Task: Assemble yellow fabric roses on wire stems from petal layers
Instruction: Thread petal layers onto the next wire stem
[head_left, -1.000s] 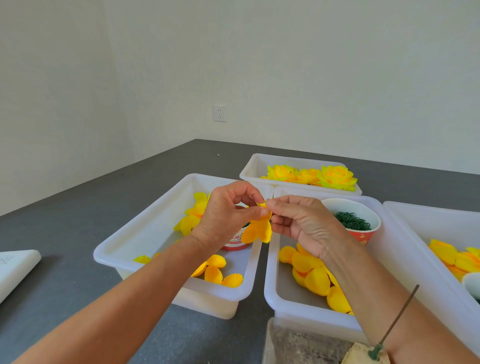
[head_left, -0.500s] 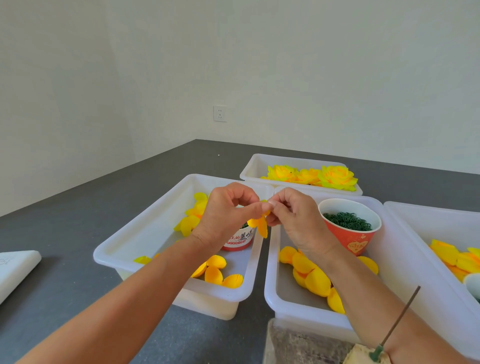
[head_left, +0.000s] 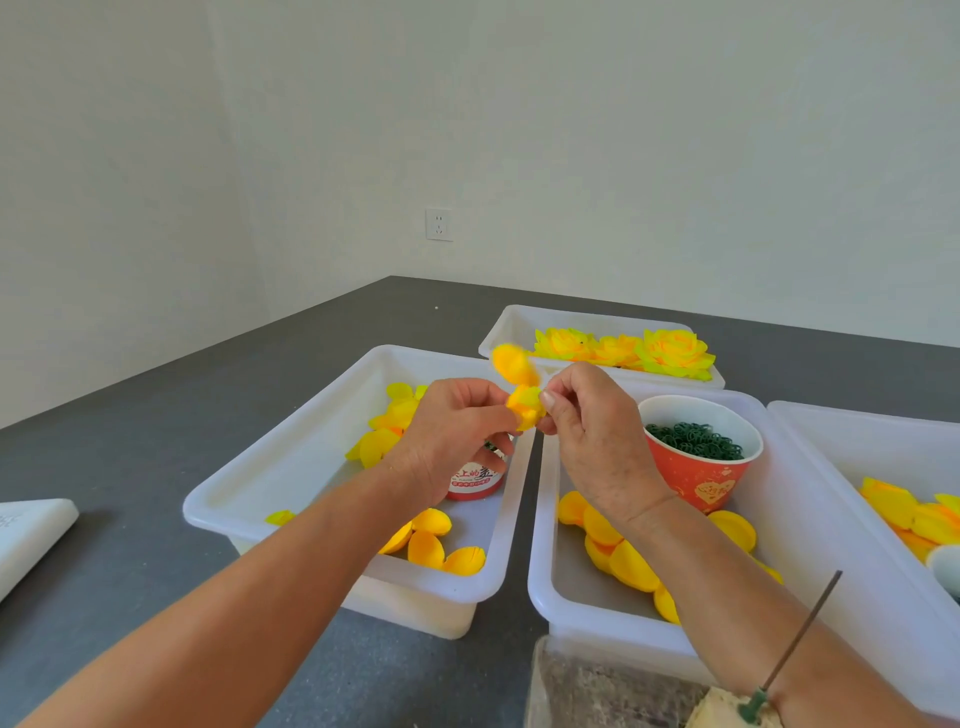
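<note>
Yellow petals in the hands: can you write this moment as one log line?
step: petal layering | left hand: pinches yellow petal piece | right hand: pinches same piece | finished roses: far tray | wire stem: untouched

Both forearms are bare all the way to the bottom edge of the view, with no sleeve, watch, bracelet or ring to be seen on either. The left hand (head_left: 447, 441) shows its back, the knuckles rounded and faint tendon lines running toward the wrist. On the right hand (head_left: 597, 441), nearest the red paper cup (head_left: 698, 457), the thumb carries a short, plain, unpainted nail, and fine creases cross the wrist below it.
</note>
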